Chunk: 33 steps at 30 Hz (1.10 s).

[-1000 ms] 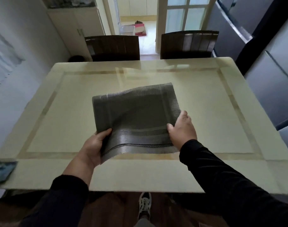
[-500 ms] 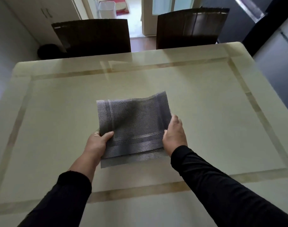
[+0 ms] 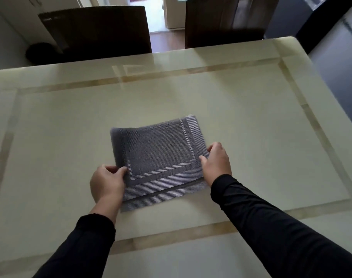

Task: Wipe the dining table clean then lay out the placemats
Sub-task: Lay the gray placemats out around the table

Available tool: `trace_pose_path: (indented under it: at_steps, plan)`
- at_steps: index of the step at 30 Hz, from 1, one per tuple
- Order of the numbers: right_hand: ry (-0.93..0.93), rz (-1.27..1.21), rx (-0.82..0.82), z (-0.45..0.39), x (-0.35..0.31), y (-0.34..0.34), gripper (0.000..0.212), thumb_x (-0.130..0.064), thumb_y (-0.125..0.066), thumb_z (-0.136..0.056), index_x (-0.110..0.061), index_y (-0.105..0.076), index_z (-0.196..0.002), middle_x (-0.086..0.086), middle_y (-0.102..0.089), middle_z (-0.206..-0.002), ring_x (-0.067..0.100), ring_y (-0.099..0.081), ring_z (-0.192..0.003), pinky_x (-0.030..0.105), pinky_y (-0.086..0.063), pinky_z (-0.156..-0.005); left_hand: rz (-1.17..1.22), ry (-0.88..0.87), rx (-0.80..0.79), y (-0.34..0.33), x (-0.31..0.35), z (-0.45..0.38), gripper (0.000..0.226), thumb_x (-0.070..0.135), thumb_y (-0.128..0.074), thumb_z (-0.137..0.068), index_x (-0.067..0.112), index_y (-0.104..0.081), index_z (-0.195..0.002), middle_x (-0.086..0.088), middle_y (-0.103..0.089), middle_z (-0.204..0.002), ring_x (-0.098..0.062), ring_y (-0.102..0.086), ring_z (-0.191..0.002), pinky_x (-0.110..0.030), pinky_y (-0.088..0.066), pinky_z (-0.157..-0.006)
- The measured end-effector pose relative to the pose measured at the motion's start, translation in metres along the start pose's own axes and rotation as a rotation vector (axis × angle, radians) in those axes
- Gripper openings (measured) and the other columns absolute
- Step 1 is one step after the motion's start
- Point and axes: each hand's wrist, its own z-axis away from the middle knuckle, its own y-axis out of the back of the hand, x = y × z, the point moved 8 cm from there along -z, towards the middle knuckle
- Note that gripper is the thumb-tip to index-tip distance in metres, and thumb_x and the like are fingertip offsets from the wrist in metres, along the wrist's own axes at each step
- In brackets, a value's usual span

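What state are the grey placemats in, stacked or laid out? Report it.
Stacked: offset edges of lower placemats show at the near side, both hands, left and right, gripping them.

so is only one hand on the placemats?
No, both are: the left hand pinches the left edge of the gray placemats and the right hand holds the right edge.
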Motion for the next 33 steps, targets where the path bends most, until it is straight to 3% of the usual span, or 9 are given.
trace_pose_path:
  at_steps: [7,16,19,23,28,33]
  plan:
    - [0.031,0.025,0.008,0.001,0.006,0.003,0.013,-0.016,-0.06,-0.095,-0.013,-0.047,-0.097,0.008,-0.058,-0.096,0.024,-0.049,-0.082,0.028,-0.036,-0.072,-0.17,-0.131,0.056,0.02,0.016,0.016,0.027,0.038,-0.059,-0.096,0.02,-0.079,-0.099,-0.008,-0.072,-0.082,-0.028,-0.058,-0.071,-0.031,-0.043,-0.064]
    - [0.219,0.325,0.071,0.014,0.008,0.035,0.013,-0.026,-0.046,-0.101,-0.016,-0.052,-0.107,0.008,-0.057,-0.104,0.034,-0.059,-0.085,0.033,-0.035,-0.064,-0.516,-0.3,0.143,0.034,0.045,0.056,0.041,0.042,-0.042,-0.102,0.018,-0.072,-0.085,-0.01,-0.066,-0.079,-0.031,-0.053,-0.067,-0.028,-0.035,-0.056]
    - [0.223,0.298,0.063,0.017,0.019,0.049,0.014,-0.025,-0.042,-0.103,-0.013,-0.047,-0.109,0.01,-0.063,-0.097,0.035,-0.062,-0.083,0.034,-0.033,-0.062,-0.488,-0.319,0.141,0.031,0.053,0.073,0.041,0.043,-0.044,-0.101,0.016,-0.071,-0.087,-0.014,-0.068,-0.086,-0.034,-0.058,-0.073,-0.031,-0.034,-0.059]
    - [0.222,0.226,0.107,0.02,0.043,0.075,0.009,-0.019,-0.039,-0.103,-0.011,-0.043,-0.106,0.011,-0.065,-0.095,0.035,-0.061,-0.078,0.034,-0.032,-0.061,-0.347,-0.381,0.138,0.021,0.067,0.103,0.035,0.042,-0.051,-0.1,0.016,-0.07,-0.087,-0.013,-0.068,-0.082,-0.027,-0.047,-0.066,-0.032,-0.033,-0.058]
    - [0.163,0.229,0.157,0.019,0.092,0.114,0.004,-0.011,-0.04,-0.1,-0.012,-0.04,-0.103,0.013,-0.065,-0.093,0.035,-0.062,-0.077,0.033,-0.034,-0.061,-0.118,-0.451,0.062,-0.01,0.09,0.152,0.022,0.034,-0.055,-0.1,0.019,-0.067,-0.089,0.0,-0.064,-0.078,-0.021,-0.051,-0.07,-0.031,-0.034,-0.062]
    - [0.154,0.256,0.24,0.023,0.143,0.159,0.007,-0.015,-0.041,-0.101,-0.01,-0.045,-0.105,0.016,-0.067,-0.093,0.037,-0.062,-0.08,0.035,-0.031,-0.061,-0.013,-0.484,-0.048,-0.059,0.109,0.194,0.019,0.038,-0.058,-0.098,0.025,-0.07,-0.092,0.006,-0.069,-0.083,-0.02,-0.063,-0.079,-0.034,-0.048,-0.067]
